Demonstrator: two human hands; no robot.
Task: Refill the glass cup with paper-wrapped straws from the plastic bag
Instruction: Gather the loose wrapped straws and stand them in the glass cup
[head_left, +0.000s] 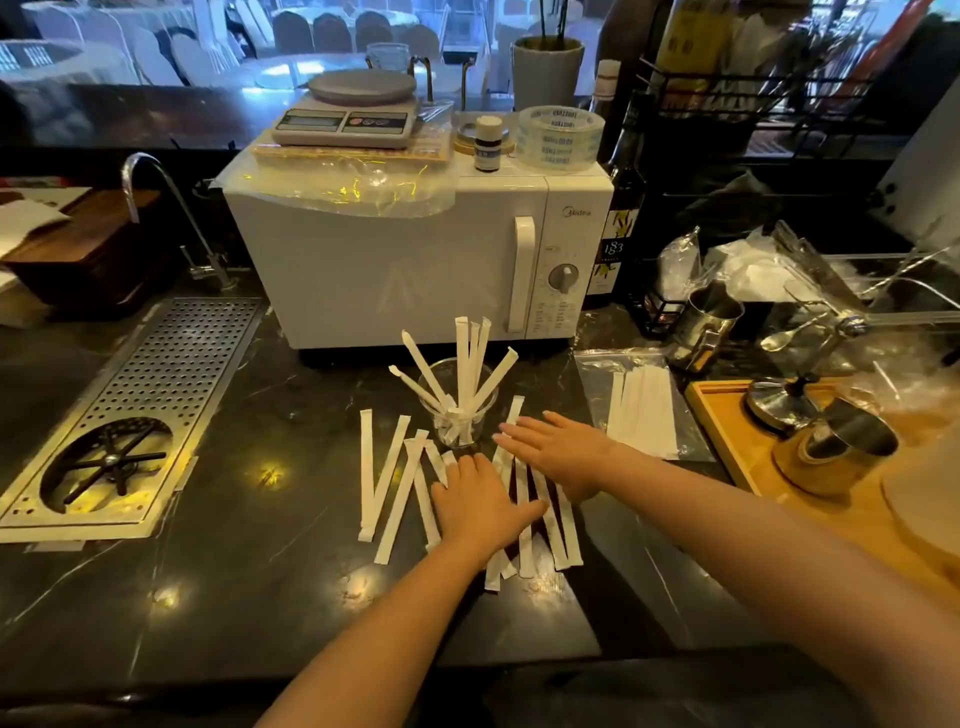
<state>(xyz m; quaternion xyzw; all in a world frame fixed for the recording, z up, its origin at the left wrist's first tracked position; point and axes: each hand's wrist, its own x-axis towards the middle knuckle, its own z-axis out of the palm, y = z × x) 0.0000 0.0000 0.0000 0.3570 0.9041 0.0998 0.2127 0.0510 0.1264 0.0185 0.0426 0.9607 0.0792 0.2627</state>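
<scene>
A clear glass cup (457, 415) stands on the dark marble counter with several paper-wrapped straws (464, 364) sticking up from it. Several more wrapped straws (387, 478) lie loose on the counter in front of the cup. My left hand (480, 506) rests flat on these loose straws, fingers together, palm down. Just right of the cup, my right hand (563, 452) lies flat over other straws with its fingers spread. A clear plastic bag (641, 410) holding more wrapped straws lies to the right of the cup.
A white microwave (415, 260) stands right behind the cup. A perforated steel drain tray with a rinser (140, 415) is at the left. A wooden tray (737, 457) with metal jugs sits at the right, beyond the bag.
</scene>
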